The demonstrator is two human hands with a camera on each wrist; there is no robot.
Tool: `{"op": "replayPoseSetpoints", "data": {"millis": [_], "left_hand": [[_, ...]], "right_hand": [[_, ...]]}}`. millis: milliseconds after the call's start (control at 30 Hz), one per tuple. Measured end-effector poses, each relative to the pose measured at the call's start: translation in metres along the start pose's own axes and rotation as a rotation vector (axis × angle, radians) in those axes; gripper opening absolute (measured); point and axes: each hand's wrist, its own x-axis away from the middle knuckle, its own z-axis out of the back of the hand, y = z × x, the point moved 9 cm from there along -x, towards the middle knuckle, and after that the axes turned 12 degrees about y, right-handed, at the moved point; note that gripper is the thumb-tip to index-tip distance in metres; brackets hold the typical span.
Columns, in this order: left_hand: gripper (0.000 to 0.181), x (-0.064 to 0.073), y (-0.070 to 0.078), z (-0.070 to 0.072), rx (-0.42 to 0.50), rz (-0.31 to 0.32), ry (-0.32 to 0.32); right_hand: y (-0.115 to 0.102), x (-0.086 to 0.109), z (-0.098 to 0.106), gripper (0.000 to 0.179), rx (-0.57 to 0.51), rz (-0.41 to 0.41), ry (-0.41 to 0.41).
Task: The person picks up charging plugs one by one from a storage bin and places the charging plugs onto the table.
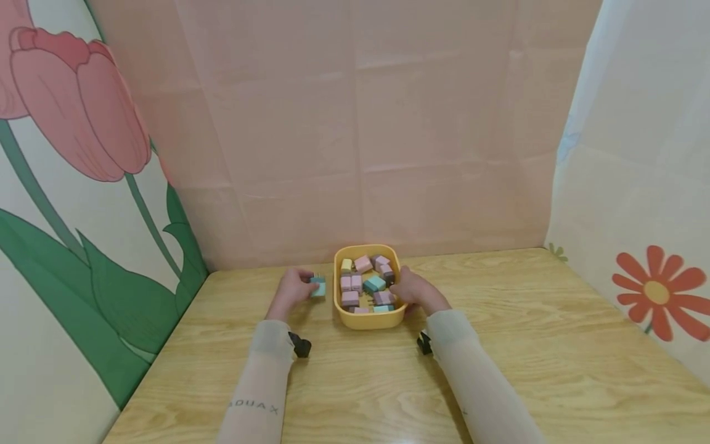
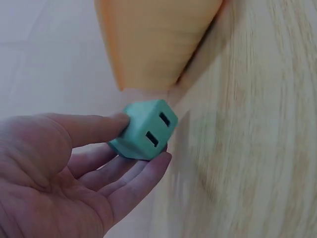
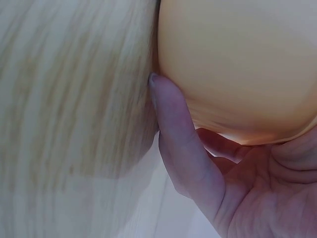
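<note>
In my left hand (image 1: 294,290) is a teal USB charger (image 2: 148,130), pinched between thumb and fingers just left of a yellow plastic bin (image 1: 370,320). Two USB slots face the left wrist camera, and small prongs show on the charger's far side in the head view. My right hand (image 1: 415,291) grips the bin's right side, with fingers against the outer wall (image 3: 228,59) and one digit over the rim. Inside the bin lie several chargers in pink, lilac, yellow and teal, among them a teal charger (image 1: 374,283) near the middle.
The bin stands on a wood-grain table (image 1: 355,376), close to the pink backdrop (image 1: 355,154) at its far edge. A tulip-printed sheet (image 1: 72,111) hangs at the left, a flower-printed sheet (image 1: 638,203) at the right. Black wrist devices (image 1: 300,345) sit at both cuffs.
</note>
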Motion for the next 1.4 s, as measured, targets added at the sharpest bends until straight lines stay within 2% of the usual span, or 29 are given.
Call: {"op": "replayPoseSetpoints", "data": {"millis": [167, 300, 667, 1133, 1400], "left_hand": [[0.043, 0.0, -0.002, 0.001, -0.066, -0.002, 0.009], [0.049, -0.001, -0.006, -0.002, -0.056, 0.023, 0.012], [0.058, 0.0, -0.003, -0.004, -0.103, -0.001, 0.02], [0.048, 0.001, -0.007, -0.006, -0.139, -0.026, -0.013], [0.05, -0.001, -0.01, -0.006, -0.161, -0.018, -0.037]], "right_hand": [[-0.001, 0.0, 0.0, 0.075, 0.005, 0.002, 0.002], [-0.002, 0.001, -0.001, 0.074, 0.011, 0.004, -0.001], [-0.002, 0.0, -0.002, 0.072, 0.011, -0.012, -0.011], [-0.004, -0.001, -0.003, 0.072, 0.024, -0.006, -0.006], [-0.005, 0.001, -0.003, 0.073, 0.03, -0.001, -0.002]]}}
